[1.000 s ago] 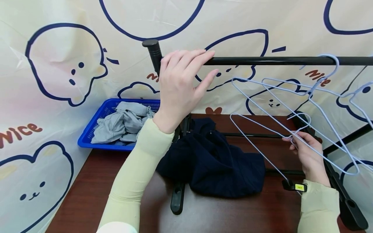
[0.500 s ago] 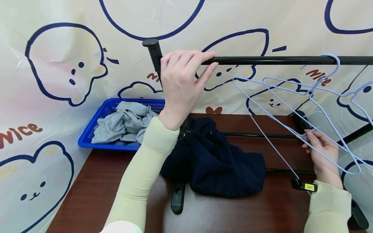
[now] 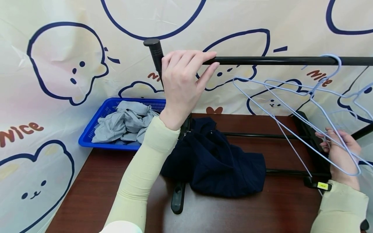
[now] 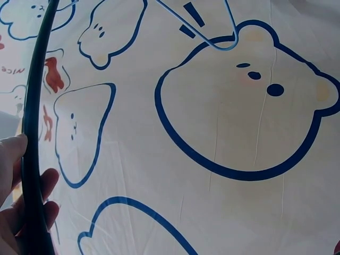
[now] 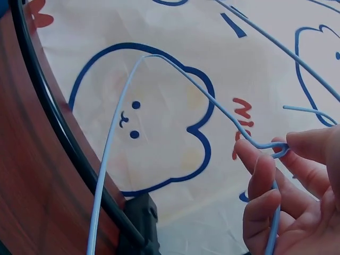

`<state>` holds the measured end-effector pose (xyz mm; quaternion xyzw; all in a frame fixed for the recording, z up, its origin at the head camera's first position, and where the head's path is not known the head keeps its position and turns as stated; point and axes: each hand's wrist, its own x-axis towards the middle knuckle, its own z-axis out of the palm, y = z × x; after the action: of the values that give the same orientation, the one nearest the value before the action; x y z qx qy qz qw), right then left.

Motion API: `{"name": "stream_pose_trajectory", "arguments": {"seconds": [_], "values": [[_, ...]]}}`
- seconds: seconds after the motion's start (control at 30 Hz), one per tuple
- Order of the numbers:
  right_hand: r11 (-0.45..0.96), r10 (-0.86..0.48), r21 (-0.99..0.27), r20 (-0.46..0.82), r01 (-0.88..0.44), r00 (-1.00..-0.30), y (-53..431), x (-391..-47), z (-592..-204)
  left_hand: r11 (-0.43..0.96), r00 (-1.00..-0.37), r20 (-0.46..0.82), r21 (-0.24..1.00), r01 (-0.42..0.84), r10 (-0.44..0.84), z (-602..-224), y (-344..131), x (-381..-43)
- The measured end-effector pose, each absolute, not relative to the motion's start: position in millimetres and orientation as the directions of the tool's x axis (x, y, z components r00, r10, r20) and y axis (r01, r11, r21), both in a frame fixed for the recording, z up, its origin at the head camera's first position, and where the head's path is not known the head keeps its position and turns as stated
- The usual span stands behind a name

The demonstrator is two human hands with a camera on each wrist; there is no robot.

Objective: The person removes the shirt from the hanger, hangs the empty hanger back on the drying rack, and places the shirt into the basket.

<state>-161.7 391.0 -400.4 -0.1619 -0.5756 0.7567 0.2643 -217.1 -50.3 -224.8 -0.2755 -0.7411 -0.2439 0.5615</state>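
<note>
My left hand [image 3: 182, 82] grips the black rail [image 3: 262, 60] of a clothes rack near its left end; in the left wrist view the thumb and fingers curl round the bar. At the right, my right hand [image 3: 341, 145] pinches a light blue wire hanger [image 5: 210, 98] by its neck, below the hook. Another light blue hanger [image 3: 262, 102] hangs by its hook from the rail, in front of the right hand in the head view. A dark navy garment [image 3: 224, 161] lies crumpled on the table below the rail.
A blue basket [image 3: 87, 136] with a crumpled grey garment [image 3: 125, 123] stands at the back left. The rack's black base bars [image 3: 291, 173] and foot [image 3: 177, 199] lie on the brown table [image 3: 116, 194]. One more hanger [image 3: 362, 105] shows at the far right edge.
My right hand has moved to the right with its hanger, now behind the hanging one. The left hand shifted slightly right and its thumb came closer to the rail.
</note>
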Motion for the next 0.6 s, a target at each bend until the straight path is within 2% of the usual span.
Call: {"name": "stream_pose_trajectory", "arguments": {"seconds": [0.27, 0.47, 0.6], "values": [[-0.200, 0.658, -0.941, 0.077, -0.272, -0.749, 408, -154, -398, 0.733, -0.218, 0.967, 0.052, 0.678, 0.133, -225, -50, -216], [-0.229, 0.667, -0.937, 0.045, -0.263, -0.743, 413, -150, -397, 0.731, -0.227, 0.964, 0.056, 0.681, 0.138, -224, -50, -216], [-0.198, 0.678, -0.941, 0.072, -0.276, -0.732, 409, -148, -399, 0.734, -0.234, 0.962, 0.059, 0.676, 0.138, -225, -50, -216]]}}
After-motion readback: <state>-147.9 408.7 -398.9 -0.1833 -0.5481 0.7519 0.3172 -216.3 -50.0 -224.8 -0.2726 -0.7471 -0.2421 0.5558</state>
